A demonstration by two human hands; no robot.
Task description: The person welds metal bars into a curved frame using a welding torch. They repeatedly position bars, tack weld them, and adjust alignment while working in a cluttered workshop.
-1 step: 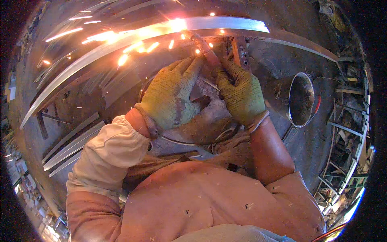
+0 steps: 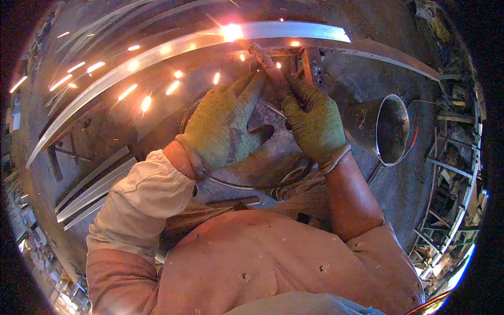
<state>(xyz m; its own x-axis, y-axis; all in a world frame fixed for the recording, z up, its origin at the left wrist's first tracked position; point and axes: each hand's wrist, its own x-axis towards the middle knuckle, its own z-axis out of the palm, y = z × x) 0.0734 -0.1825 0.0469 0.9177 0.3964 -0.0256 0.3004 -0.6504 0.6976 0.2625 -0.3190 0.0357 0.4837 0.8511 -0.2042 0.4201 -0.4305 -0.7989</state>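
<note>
My right hand, in a yellow-green glove, is closed around a welding torch with a reddish, worn neck. The torch points up and left at a bright glowing spot on a long silvery metal bar. My left hand, gloved the same way, lies beside the torch. Its fingers stretch toward the torch neck and its thumb stands apart; whether its fingertips touch the torch I cannot tell. Sparks fly from the glowing spot, mostly to the left.
A rusty upright support stands under the bar. To the right, an open-mouthed metal cylinder lies tipped. Several flat metal strips lie at lower left. A metal rack lines the right edge. Below my hands is a round drum-like object.
The sparks are fewer and more scattered, and the bright glare along the bar has shrunk to a small spot. Both hands and the torch hold almost the same place.
</note>
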